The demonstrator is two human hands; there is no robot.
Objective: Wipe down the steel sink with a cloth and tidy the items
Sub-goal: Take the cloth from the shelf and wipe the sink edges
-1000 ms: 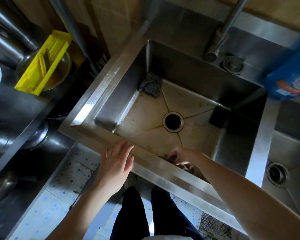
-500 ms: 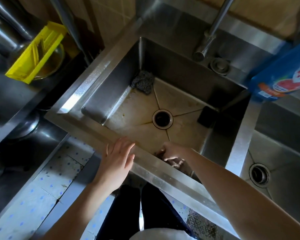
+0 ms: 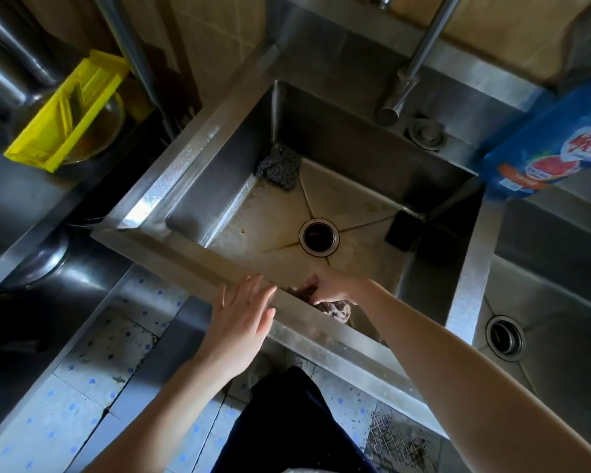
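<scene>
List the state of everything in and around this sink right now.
left hand, open, resting on the front rim
right hand, gripping the cloth
cloth, bunched against the front wall
sink, floor stained
drain, unplugged
faucet, no water running
scrubber, lying in the far-left corner

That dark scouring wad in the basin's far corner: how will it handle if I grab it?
The scouring wad looks like loose tangled mesh, so it will probably squash when gripped and weigh little. Its lumpy, rough shape suggests it won't roll or slip. Tucked into the sink corner, it may need hooking out.
</scene>
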